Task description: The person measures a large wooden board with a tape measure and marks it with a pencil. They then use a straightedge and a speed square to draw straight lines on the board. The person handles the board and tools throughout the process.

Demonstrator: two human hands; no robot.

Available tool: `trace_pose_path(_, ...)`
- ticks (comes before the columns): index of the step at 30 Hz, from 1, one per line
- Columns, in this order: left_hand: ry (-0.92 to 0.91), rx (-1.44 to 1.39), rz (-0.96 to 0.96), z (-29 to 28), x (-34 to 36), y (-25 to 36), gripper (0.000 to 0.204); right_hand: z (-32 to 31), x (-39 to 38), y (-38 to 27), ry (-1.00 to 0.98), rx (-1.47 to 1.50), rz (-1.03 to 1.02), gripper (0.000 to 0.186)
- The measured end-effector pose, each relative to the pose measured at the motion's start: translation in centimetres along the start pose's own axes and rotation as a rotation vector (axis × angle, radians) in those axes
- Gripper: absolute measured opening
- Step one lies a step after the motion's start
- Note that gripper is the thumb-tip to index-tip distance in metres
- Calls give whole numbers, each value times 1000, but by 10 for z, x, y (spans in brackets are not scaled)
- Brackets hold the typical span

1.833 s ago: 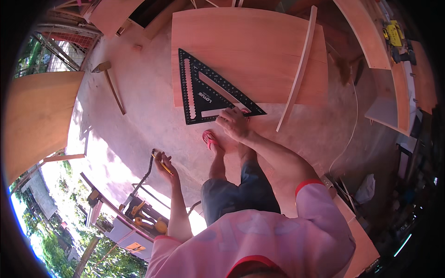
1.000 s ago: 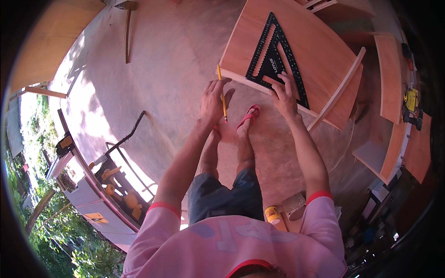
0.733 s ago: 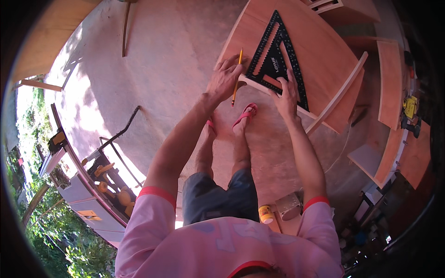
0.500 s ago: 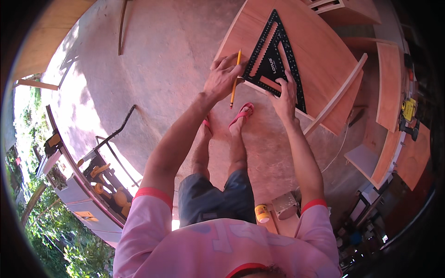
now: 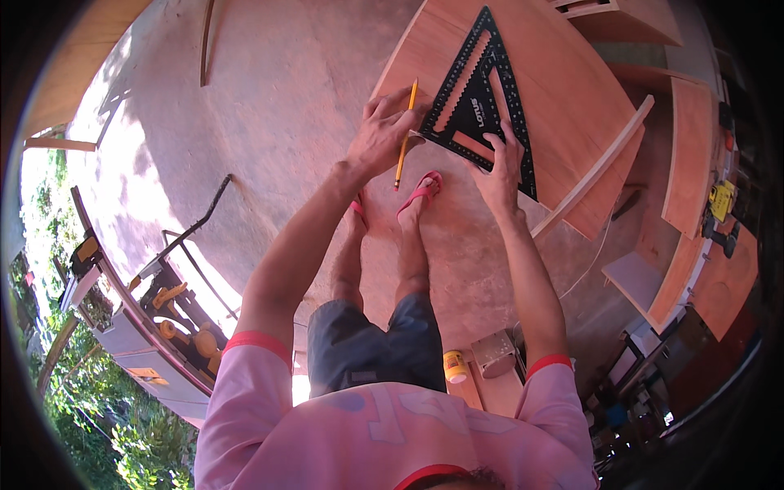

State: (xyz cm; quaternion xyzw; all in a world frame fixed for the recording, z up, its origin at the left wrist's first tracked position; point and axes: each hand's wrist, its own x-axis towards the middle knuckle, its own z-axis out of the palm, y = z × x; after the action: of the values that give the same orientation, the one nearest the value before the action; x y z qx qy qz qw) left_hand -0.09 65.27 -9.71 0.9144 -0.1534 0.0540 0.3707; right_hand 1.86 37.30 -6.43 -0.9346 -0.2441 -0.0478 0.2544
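A black triangular speed square lies flat on a large reddish-brown wooden board, its lower side along the board's near edge. My right hand grips the square near that edge, fingers on top and thumb at the rim. A yellow pencil is held between the fingers of my left hand, its tip pointing away from me. This hand is at the square's left corner; whether it touches the square or the board there is hard to tell.
A narrow wooden strip crosses the board's right end. Further right are wooden panels and a yellow-and-black tool. A yellow container stands near my shorts. Left, a bent dark rod and a tool-filled tray.
The view has shifted slightly. The square's tip appears a little farther up, and the board's pale near edge shows less below it. Both hands keep nearly the same grip.
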Motion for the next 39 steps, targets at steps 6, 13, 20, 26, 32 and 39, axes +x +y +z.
trace_pose_path(6, 32, -6, -42, 6, 3, 4, 60, -5, 6, 2, -55, 28, -3, 86)
trace_pose_path(13, 44, -20, -62, 8, 3, 5, 58, -4, 10, 5, -82, 35, -4, 87)
trace_pose_path(20, 52, -42, -43, 9, 2, 1, 56, -5, 10, 4, -82, 40, 5, 83)
trace_pose_path(26, 57, -54, -41, 8, 2, 1, 43, -6, 10, 4, -86, 14, -16, 87)
trace_pose_path(32, 45, -67, -49, 7, 1, 1, 46, -3, 9, 5, -74, 17, 1, 79)
trace_pose_path(39, 19, -83, -103, 5, 2, 3, 52, -4, 9, 5, -74, 10, 1, 79)
